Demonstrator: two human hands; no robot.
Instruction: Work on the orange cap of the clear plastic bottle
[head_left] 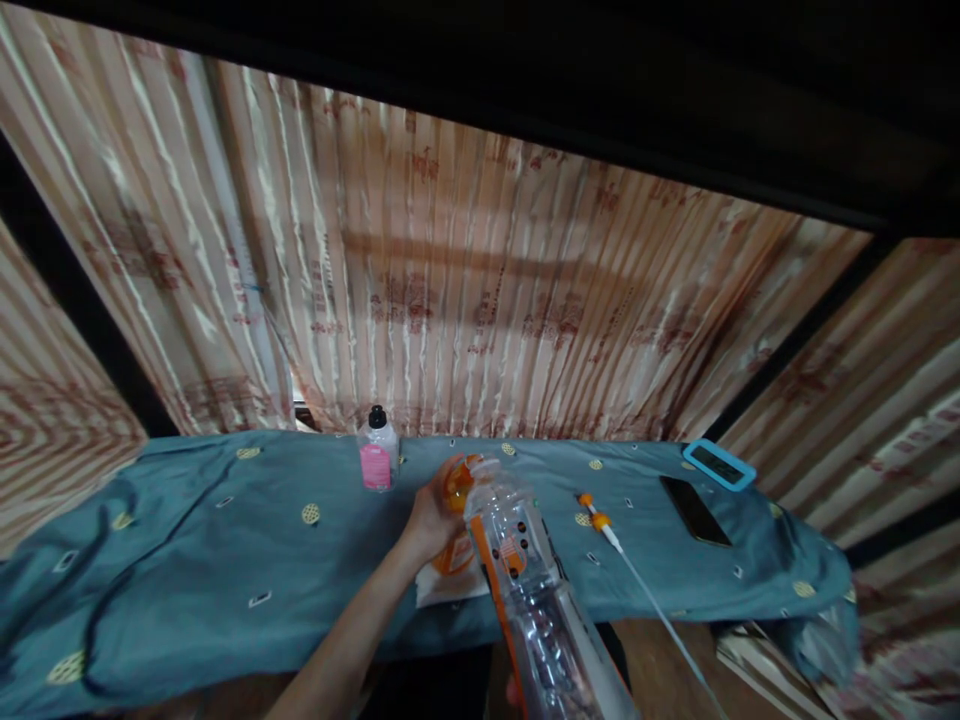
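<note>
My left hand (pixel 433 518) is wrapped round the upper part of an orange, see-through bottle (pixel 455 553). That bottle stands on a folded white cloth or paper (pixel 442 590) near the bed's front edge. A large clear plastic bottle (pixel 536 600) with an orange and white label slants across the front, its uncapped-looking mouth beside the orange bottle's top. Only a bit of my right hand (pixel 513 692) shows, gripping the clear bottle low down; most of it is hidden. Whether liquid passes between the two bottles, I cannot tell.
On the blue-green patterned sheet (pixel 300 560) stands a small bottle with a pink label (pixel 376 455). To the right lie an orange and white pump with a long thin tube (pixel 611 535), a dark phone (pixel 694 510) and a blue-framed device (pixel 720 465). Curtains (pixel 465 290) hang behind.
</note>
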